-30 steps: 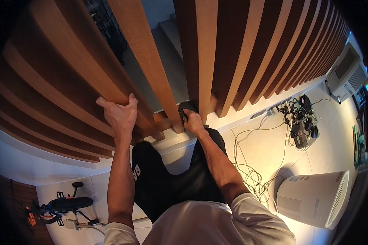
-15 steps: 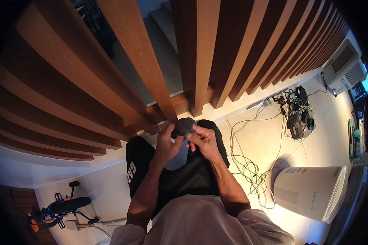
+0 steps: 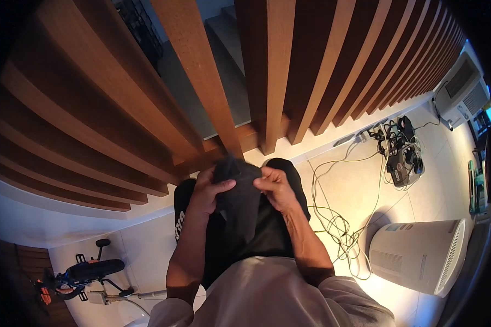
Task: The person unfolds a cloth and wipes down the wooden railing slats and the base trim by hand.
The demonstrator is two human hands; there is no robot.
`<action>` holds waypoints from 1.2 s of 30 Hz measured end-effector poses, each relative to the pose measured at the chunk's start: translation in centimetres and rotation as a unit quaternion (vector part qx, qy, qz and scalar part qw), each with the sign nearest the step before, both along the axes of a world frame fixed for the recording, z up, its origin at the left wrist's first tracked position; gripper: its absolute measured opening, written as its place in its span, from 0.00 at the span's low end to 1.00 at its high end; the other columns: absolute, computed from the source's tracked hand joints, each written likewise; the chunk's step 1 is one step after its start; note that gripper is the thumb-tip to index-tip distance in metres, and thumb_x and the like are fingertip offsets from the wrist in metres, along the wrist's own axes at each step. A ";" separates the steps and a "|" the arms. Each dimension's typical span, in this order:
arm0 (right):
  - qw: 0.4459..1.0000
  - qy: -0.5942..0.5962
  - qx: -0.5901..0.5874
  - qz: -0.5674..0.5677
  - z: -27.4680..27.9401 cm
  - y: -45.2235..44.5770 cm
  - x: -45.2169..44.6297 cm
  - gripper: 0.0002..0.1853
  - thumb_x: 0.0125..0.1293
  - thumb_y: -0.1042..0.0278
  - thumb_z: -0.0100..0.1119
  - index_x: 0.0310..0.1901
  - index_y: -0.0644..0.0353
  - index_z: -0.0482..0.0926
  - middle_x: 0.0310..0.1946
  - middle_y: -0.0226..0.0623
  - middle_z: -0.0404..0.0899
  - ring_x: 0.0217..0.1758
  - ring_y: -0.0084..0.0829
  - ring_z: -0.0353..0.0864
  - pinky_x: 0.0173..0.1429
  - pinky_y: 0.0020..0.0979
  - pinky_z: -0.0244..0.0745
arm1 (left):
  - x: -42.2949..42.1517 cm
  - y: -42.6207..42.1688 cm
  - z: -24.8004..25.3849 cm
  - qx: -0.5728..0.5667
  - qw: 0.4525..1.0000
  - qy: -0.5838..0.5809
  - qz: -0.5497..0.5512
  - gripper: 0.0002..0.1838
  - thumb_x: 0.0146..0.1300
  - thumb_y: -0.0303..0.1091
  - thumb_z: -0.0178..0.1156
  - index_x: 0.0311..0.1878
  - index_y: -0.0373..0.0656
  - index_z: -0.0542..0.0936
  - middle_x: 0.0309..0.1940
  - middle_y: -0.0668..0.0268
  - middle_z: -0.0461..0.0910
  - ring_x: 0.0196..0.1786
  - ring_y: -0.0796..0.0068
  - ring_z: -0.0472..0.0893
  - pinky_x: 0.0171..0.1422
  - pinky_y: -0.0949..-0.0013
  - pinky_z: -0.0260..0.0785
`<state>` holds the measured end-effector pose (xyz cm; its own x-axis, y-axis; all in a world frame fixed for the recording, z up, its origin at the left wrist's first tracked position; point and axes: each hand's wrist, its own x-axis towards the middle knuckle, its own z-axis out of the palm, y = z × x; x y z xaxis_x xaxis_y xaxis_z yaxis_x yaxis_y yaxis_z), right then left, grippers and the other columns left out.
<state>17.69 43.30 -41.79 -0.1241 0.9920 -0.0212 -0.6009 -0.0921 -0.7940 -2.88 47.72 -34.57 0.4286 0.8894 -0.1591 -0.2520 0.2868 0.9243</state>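
A dark grey cloth (image 3: pixel 240 199) hangs loosely spread between my two hands, above my lap. My left hand (image 3: pixel 206 192) is closed on its left edge, thumb on top. At the upper right edge of the fabric, my right hand (image 3: pixel 276 188) pinches it between thumb and fingers. The lower part of the cloth drapes down over my black trousers (image 3: pixel 240 250). Its exact kind is hard to make out against the dark trousers.
Wooden slats (image 3: pixel 202 82) rise just beyond my knees. Tangled cables (image 3: pixel 338 234) lie on the tiled floor to the right, near a power strip and dark devices (image 3: pixel 403 161). A white appliance (image 3: pixel 414 256) stands at right; a small bike (image 3: pixel 93 270) is at left.
The cloth was bunched up between my fingers and now hangs opened out. My hands have moved apart, each keeping hold of an edge.
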 end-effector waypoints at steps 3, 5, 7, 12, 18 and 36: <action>0.987 0.163 -0.010 -0.002 0.3 -0.3 0.6 0.09 0.65 0.82 0.61 0.47 0.68 0.77 0.43 0.41 0.85 0.41 0.28 0.87 0.47 0.25 0.83 | -0.8 -0.3 -0.7 -0.039 0.999 0.017 0.019 0.22 0.57 0.25 0.67 0.57 0.34 0.80 0.47 0.62 0.85 0.47 0.71 0.84 0.60 0.67 0.73; 0.986 0.167 0.006 -0.010 1.0 -0.5 0.8 0.10 0.65 0.83 0.60 0.48 0.70 0.77 0.44 0.42 0.86 0.42 0.29 0.87 0.48 0.25 0.83 | -0.7 -0.1 -0.8 -0.042 0.999 -0.004 0.035 0.21 0.57 0.24 0.66 0.55 0.34 0.81 0.46 0.62 0.85 0.47 0.72 0.84 0.59 0.67 0.73; 0.982 0.147 -0.101 0.069 2.5 -1.0 0.9 0.10 0.65 0.84 0.60 0.47 0.71 0.78 0.44 0.42 0.86 0.44 0.29 0.88 0.50 0.27 0.83 | -0.7 0.2 -0.8 -0.045 0.997 -0.023 0.050 0.19 0.57 0.24 0.66 0.54 0.34 0.82 0.45 0.62 0.85 0.47 0.73 0.84 0.59 0.67 0.73; 0.978 0.072 -0.122 0.154 1.4 -1.8 -0.4 0.14 0.60 0.81 0.68 0.49 0.70 0.81 0.44 0.40 0.86 0.45 0.25 0.86 0.48 0.25 0.81 | -0.8 0.2 -0.2 -0.057 0.997 -0.055 0.024 0.18 0.64 0.32 0.66 0.54 0.33 0.82 0.47 0.62 0.85 0.49 0.70 0.84 0.61 0.67 0.73; 0.939 -0.341 0.043 -0.014 5.6 -2.0 -2.1 0.18 0.50 0.73 0.80 0.42 0.63 0.83 0.35 0.28 0.82 0.39 0.18 0.78 0.42 0.23 0.72 | 1.3 -0.9 1.7 0.108 0.978 0.177 -0.019 0.21 0.74 0.47 0.58 0.51 0.35 0.82 0.38 0.68 0.84 0.41 0.78 0.80 0.52 0.69 0.73; 0.906 -0.383 -0.096 -0.153 6.3 1.0 6.9 0.08 0.60 0.79 0.70 0.40 0.66 0.81 0.30 0.34 0.84 0.30 0.19 0.79 0.35 0.23 0.73 | -5.3 -0.5 1.0 -0.008 0.977 0.174 0.120 0.22 0.59 0.17 0.65 0.58 0.35 0.78 0.48 0.61 0.84 0.52 0.70 0.81 0.64 0.67 0.72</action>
<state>24.62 44.29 -35.48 0.2805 0.9464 -0.1598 0.0993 -0.1942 -0.9759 -8.22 47.26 -33.58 0.1259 0.9540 -0.2720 0.0154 0.2723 0.9621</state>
